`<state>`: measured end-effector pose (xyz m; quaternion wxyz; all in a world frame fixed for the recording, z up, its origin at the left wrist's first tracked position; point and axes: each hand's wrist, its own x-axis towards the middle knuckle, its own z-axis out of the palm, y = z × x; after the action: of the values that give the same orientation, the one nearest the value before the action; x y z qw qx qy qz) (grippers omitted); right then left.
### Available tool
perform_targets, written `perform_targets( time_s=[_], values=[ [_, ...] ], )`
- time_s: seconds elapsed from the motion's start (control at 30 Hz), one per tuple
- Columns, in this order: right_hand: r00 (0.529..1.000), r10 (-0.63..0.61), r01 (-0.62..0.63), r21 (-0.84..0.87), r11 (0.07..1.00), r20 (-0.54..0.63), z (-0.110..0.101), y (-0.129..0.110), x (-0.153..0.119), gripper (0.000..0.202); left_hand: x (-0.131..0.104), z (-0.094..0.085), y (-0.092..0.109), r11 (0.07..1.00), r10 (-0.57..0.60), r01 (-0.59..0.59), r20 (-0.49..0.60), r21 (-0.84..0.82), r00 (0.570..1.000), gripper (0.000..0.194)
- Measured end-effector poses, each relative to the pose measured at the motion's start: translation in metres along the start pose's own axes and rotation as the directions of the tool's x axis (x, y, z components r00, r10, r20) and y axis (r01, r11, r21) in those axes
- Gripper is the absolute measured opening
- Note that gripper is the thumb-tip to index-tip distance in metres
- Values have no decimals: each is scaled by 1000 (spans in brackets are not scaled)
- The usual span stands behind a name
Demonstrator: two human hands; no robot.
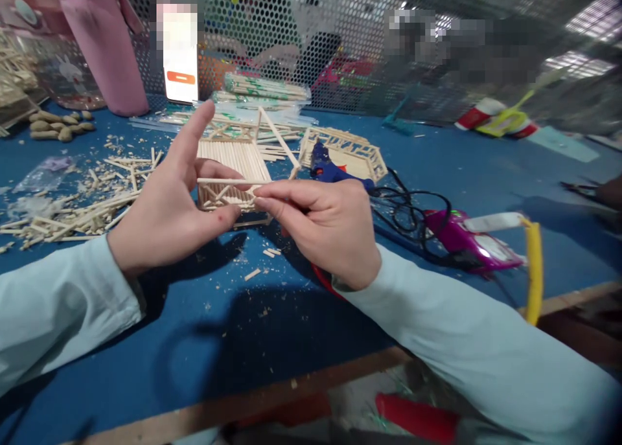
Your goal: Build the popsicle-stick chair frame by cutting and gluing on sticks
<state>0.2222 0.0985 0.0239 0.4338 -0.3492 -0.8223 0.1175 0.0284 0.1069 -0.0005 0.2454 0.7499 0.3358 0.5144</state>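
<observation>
A small structure of thin wooden sticks (pixel 233 157), with a slatted panel and a railing along its near side, stands on the blue table. My left hand (pixel 175 205) grips the railing's left part between thumb and a finger, its index finger pointing up. At the railing's right part, my right hand (pixel 323 225) pinches with thumb and index finger; whatever lies between those fingertips is too small to name. Just behind my right hand lies a blue glue gun (pixel 335 170), partly over a second stick frame (pixel 345 148).
Loose sticks (pixel 72 218) and peanuts (pixel 61 126) lie at the left. A pink bottle (pixel 109 50) and lit phone (pixel 181 56) stand behind, near bagged sticks (pixel 265 89). Black cable (pixel 408 205) and a purple object (pixel 473 244) are at the right. Another person's hand (pixel 610 192) shows far right.
</observation>
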Motion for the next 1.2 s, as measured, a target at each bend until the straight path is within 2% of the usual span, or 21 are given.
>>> perform_targets(
  time_s=[0.13,0.33,0.6,0.77,0.9,1.2],
  values=[
    [1000,26,-26,23,999,-6,2,0,-1,14,2,-1,-1,998,-42,45,71,-39,997,100],
    [998,66,-66,50,997,5,4,1,-1,14,4,0,0,996,-52,59,93,-70,994,97],
    [993,117,-117,66,991,9,6,2,-1,14,6,5,4,983,-128,132,42,-127,991,95],
    [992,119,-121,77,990,37,4,0,-1,16,7,7,7,992,-125,124,-18,-39,992,98],
    [992,112,-113,16,993,63,2,-2,-2,21,9,7,10,987,-153,156,-68,36,986,102],
    [995,60,-61,9,998,81,2,-2,-5,25,7,7,2,995,-94,96,-94,25,991,100]
  ],
)
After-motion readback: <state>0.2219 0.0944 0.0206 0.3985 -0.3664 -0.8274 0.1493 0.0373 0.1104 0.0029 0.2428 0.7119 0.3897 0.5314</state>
